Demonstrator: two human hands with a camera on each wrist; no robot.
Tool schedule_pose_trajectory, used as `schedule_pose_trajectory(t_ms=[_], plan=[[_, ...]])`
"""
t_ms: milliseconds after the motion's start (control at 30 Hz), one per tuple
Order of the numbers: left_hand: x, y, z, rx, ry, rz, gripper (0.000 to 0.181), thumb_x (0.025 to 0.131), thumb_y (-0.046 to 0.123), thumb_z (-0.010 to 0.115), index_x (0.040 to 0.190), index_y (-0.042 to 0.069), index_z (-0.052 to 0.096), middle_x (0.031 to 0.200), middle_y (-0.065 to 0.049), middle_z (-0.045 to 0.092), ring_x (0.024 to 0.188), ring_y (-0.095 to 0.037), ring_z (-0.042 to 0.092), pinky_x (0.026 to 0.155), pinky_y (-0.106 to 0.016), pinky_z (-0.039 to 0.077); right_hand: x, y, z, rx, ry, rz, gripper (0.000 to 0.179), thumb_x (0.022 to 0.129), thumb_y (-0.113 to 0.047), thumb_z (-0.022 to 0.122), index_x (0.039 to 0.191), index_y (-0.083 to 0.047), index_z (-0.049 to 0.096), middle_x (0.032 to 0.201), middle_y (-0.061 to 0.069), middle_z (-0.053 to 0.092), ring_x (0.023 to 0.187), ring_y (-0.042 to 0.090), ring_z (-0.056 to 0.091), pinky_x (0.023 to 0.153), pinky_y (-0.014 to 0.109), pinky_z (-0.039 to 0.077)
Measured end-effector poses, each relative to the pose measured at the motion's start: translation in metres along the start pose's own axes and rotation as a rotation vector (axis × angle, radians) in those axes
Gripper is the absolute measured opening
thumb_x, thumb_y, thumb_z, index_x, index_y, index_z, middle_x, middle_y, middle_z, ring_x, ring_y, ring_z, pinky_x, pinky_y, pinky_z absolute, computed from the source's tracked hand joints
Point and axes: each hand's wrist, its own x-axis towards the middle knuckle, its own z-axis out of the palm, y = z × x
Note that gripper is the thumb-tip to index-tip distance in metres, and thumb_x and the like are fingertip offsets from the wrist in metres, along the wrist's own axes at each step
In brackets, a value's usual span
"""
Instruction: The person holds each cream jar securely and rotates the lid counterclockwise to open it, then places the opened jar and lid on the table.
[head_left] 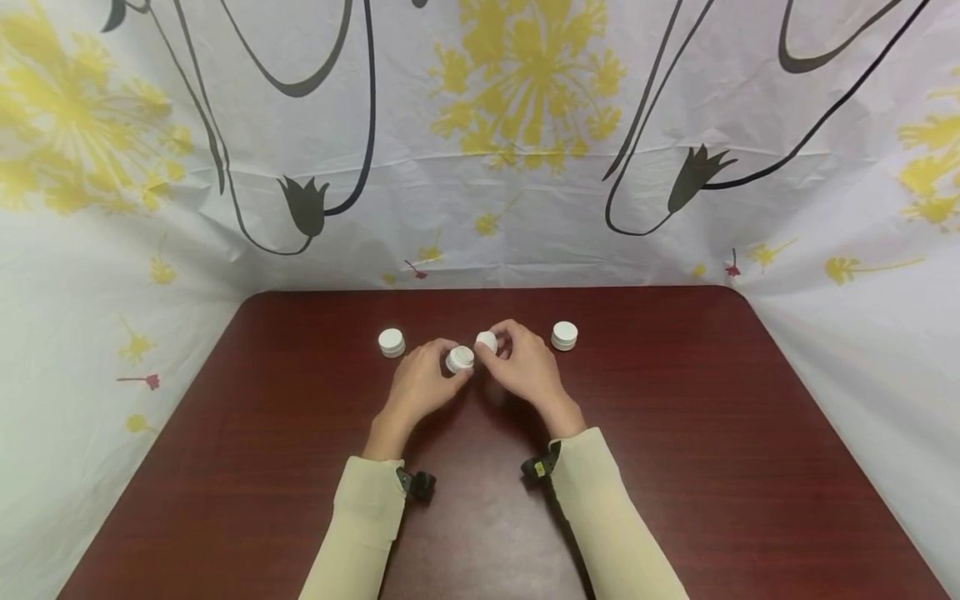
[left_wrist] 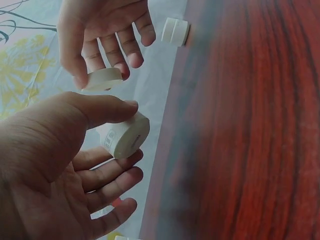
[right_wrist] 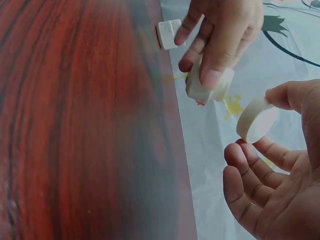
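White jar [head_left: 460, 360] was in the left hand [head_left: 422, 385], pinched between thumb and fingertips; the last fingers stood loosely spread, clear of it. Small print showed on its side and end face in the left wrist view, too small to read. In the right wrist view, a narrower neck faced the other hand.

Right hand [head_left: 525, 367] pinched a white lid [head_left: 487, 340] by its rim, thumb against fingertips, remaining fingers loosely bent. Lid and jar were near each other, not touching, toward the far edge of the table between two more white pots: left pot [head_left: 392, 342] just beyond the left hand, right pot [head_left: 565, 336] just beside the right hand. Both pots stood upright.

Surface: table [head_left: 262, 467], dark red, wood-grained, far corners rounded, a pale patch of reflected light at the near middle. Behind it and along both sides hung a creased white cloth [head_left: 405, 108], printed with yellow blooms, grey stems and small red marks. Beige sleeves [head_left: 367, 508] covered the forearms; a small black camera [head_left: 423, 486] sat at the left wrist.
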Motion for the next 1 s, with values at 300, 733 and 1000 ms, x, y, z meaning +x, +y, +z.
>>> schedule_pose_trajectory(t_ms=[300,733,1000], plan=[[0.002,-0.003,0.006,-0.006,-0.032,-0.015,0.046,0.089,0.036,0.085,0.126,0.011,0.073,0.125,-0.01,0.073,0.12,-0.03,0.068,0.103,-0.051,0.052,0.001,0.004,-0.002,-0.007,-0.049,0.059,0.034,0.095,-0.042,0.071,0.117,-0.017,0.067,0.101,0.001,0.073,0.09,0.018,0.067,0.078,0.036,0.051],[0.003,-0.007,0.011,0.019,-0.016,-0.045,0.044,0.089,0.037,0.084,0.124,0.012,0.073,0.11,-0.008,0.074,0.107,-0.027,0.068,0.098,-0.05,0.047,0.001,0.011,0.002,-0.084,-0.104,0.031,0.043,0.095,-0.034,0.073,0.131,-0.011,0.071,0.105,0.006,0.074,0.092,0.022,0.068,0.081,0.042,0.054],[0.004,-0.01,0.011,0.023,-0.012,-0.054,0.044,0.089,0.037,0.084,0.124,0.011,0.074,0.11,-0.008,0.075,0.106,-0.027,0.069,0.1,-0.052,0.048,0.001,0.012,0.005,-0.1,-0.14,0.047,0.04,0.094,-0.035,0.076,0.124,-0.01,0.075,0.099,0.006,0.078,0.089,0.02,0.071,0.08,0.043,0.056]])
